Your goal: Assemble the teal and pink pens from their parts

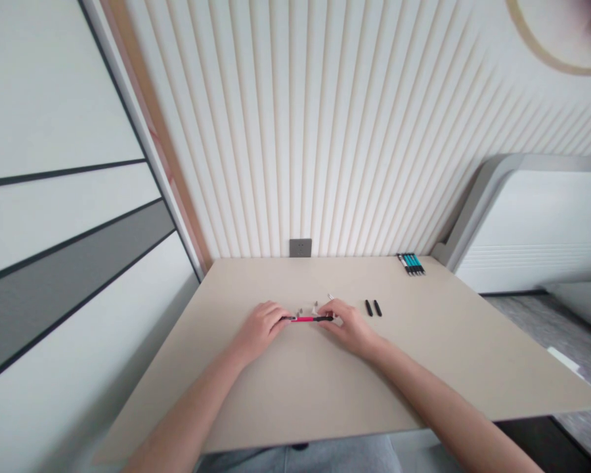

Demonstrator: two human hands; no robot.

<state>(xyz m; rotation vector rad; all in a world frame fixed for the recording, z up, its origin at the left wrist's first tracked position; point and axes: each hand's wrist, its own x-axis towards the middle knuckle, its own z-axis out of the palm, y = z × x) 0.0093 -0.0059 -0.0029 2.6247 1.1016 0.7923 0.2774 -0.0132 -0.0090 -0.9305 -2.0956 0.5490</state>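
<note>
A slim pen with a red barrel and black ends point(307, 318) lies level just above the beige tabletop point(285, 387), held across the middle of my view. My left hand point(260, 330) pinches its left end, and my right hand point(349, 327) grips its right end. Several small metal pen parts point(315, 307) lie just behind the pen, between my hands. Two black pen pieces point(373, 307) lie side by side beyond my right hand. At the far edge of the table sits a row of teal-and-black pens point(411, 263).
A grey wall socket point(300, 247) sits on the ribbed white wall just behind the table. A white cabinet point(532, 230) stands beyond the table's right side. White and grey panels point(69, 276) run along the left, and my grey trousers point(295, 456) show below the near edge.
</note>
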